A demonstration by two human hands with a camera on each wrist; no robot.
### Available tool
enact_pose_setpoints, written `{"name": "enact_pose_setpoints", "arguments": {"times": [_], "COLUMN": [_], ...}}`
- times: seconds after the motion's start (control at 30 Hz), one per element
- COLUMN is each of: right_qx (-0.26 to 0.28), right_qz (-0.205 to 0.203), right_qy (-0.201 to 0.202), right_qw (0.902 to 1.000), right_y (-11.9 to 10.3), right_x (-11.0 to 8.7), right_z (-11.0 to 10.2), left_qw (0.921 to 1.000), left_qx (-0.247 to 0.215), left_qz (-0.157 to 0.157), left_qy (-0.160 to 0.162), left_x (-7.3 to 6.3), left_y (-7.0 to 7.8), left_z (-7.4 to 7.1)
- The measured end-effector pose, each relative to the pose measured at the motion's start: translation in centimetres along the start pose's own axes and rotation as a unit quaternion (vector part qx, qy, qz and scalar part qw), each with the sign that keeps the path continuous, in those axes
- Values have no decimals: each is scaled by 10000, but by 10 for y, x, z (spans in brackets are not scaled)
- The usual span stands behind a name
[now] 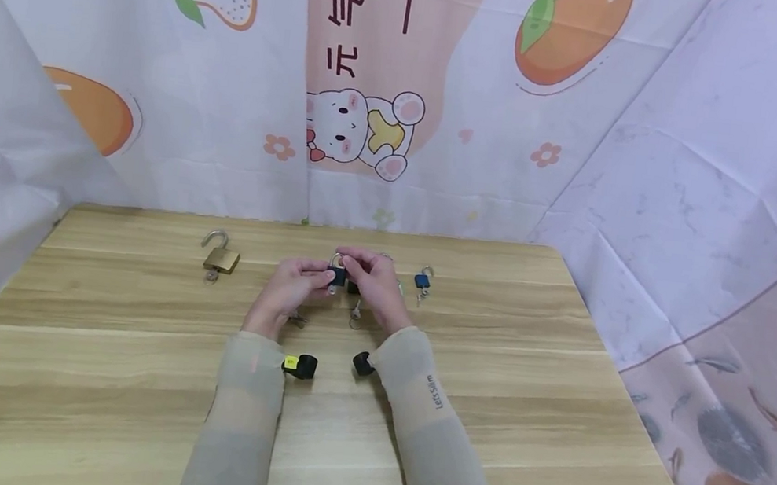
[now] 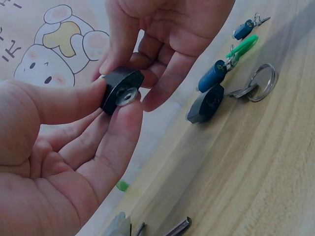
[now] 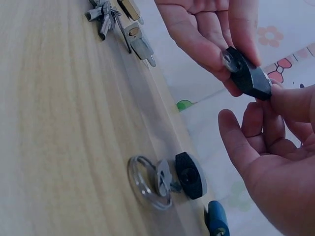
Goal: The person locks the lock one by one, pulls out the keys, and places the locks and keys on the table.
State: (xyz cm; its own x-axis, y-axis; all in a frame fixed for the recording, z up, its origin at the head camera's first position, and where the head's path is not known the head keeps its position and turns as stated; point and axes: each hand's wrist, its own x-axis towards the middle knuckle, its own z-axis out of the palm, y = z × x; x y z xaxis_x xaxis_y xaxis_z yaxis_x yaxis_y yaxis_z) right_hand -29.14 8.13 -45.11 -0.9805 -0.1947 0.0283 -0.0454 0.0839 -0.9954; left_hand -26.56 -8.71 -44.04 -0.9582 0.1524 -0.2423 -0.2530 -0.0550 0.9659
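Above the far part of the table, a small black padlock (image 1: 337, 276) with a silver shackle is held between both hands. My left hand (image 1: 290, 287) pinches its body between thumb and fingers. A round metal key head (image 2: 127, 97) sits at the keyhole on its underside, beside a left fingertip. With thumb and curled fingers, my right hand (image 1: 373, 284) pinches the shackle end, which the fingers mostly hide in the wrist views. A second black padlock (image 2: 205, 104) lies on the table below the hands, with a key and metal ring (image 2: 264, 83) at it.
A brass padlock (image 1: 221, 260) with raised shackle lies to the left. To the right is a blue padlock (image 1: 422, 281) with keys. Another blue padlock (image 2: 213, 75) has a green-headed key (image 2: 245, 46). A silver padlock (image 3: 139, 43) and loose keys (image 3: 103, 18) lie leftward. A curtain hangs behind.
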Motion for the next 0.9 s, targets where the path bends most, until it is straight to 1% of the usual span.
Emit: {"name": "enact_pose_setpoints", "arguments": {"times": [0.1,0.23,0.37,0.47,0.57,0.67,0.77,0.9], "right_qx": [-140,-175,-257,-295,-337,-519,-782,-1034], "right_qz": [-96,-156,-60,14,-16,-33,-75,-129], "right_qy": [26,9,-39,-24,-4,24,131,304], "right_qw": [9999,9997,9996,9996,9994,9986,9968,9941], "right_y": [-3,-4,-1,2,3,1,-2,-6], "right_x": [0,0,-2,-4,-4,-4,-4,-5], "right_z": [3,6,8,8,7,6,6,5], "left_qw": [9999,9996,9994,9992,9990,9986,9986,9991], "left_qx": [-29,-21,24,21,-21,-34,-12,19], "left_qz": [-35,8,-65,-113,-56,-37,-29,-22], "left_qy": [155,266,353,389,445,523,536,433], "left_x": [-2,-4,-5,-5,-4,-3,-2,-1], "left_y": [3,5,1,-2,-4,-4,-3,0], "left_z": [-1,-2,-3,-2,0,2,2,4]}}
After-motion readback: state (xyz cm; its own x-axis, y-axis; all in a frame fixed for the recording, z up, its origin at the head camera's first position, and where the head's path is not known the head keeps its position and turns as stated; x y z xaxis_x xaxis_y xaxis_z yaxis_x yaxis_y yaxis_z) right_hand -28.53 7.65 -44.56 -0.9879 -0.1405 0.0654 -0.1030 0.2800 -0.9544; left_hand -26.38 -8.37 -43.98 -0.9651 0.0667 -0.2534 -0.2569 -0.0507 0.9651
